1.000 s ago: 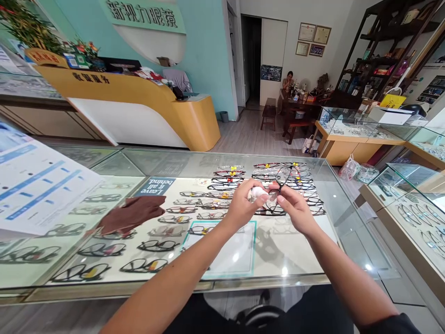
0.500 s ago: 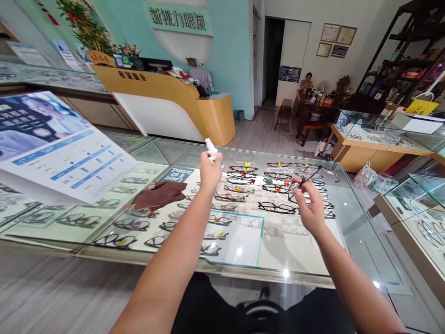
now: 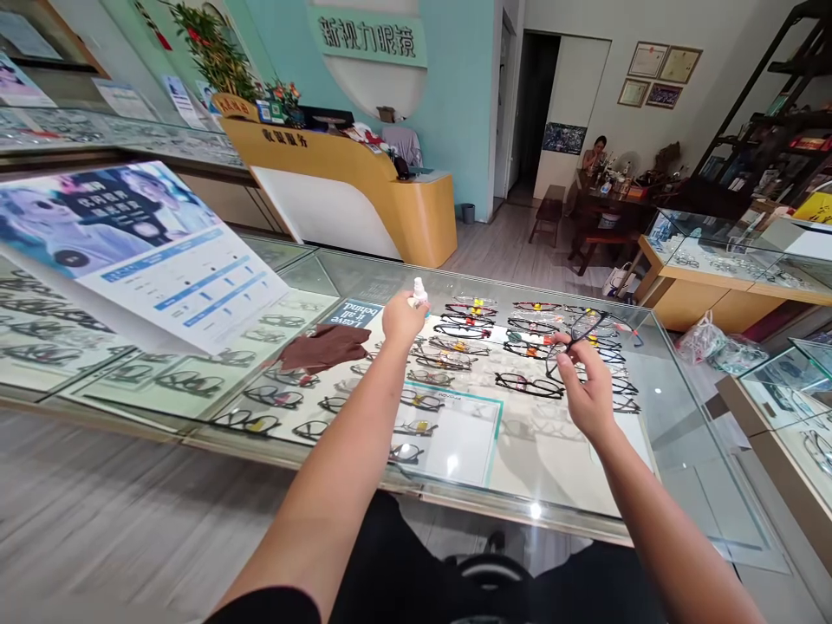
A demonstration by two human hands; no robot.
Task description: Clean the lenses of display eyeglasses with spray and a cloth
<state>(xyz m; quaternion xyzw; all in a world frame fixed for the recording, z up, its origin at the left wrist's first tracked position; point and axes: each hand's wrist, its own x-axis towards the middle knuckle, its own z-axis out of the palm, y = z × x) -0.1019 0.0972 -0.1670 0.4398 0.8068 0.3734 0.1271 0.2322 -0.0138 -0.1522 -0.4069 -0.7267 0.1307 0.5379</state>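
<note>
mid-right, i'm pinching glasses that are jutting above my right fingers; mid-frame, my left fingers are gripping a bottle.

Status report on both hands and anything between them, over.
Left hand gripping bottle, nozzle up. Right hand holding glasses, apart from bottle. Cloth left of left hand, not between the two.

Black sleeve (short), black legwear

Your left hand, beside your right hand a second ago, now is well apart, holding the white bottle more upright.
</note>
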